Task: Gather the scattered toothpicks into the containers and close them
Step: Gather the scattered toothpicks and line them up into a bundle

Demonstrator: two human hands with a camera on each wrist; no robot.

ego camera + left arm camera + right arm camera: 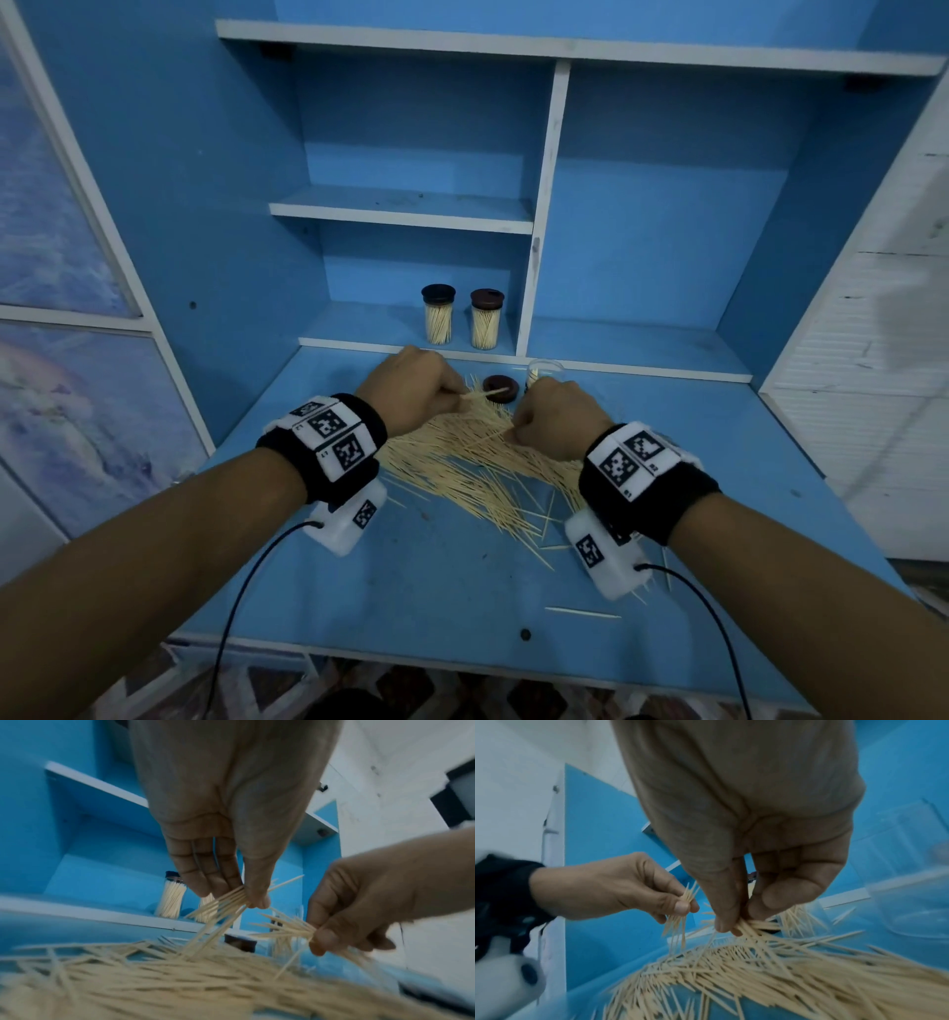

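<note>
Head view, hands: left hand grip pinches a toothpick bundle; right hand grip pinches another bundle.
Capped containers: two, behind the toothpick pile.
Open container: one, with one loose lid beside it.

Blue desk with white front edge, blue shelving trimmed white behind it, white panelled wall right, painted panels left, dim light
</note>
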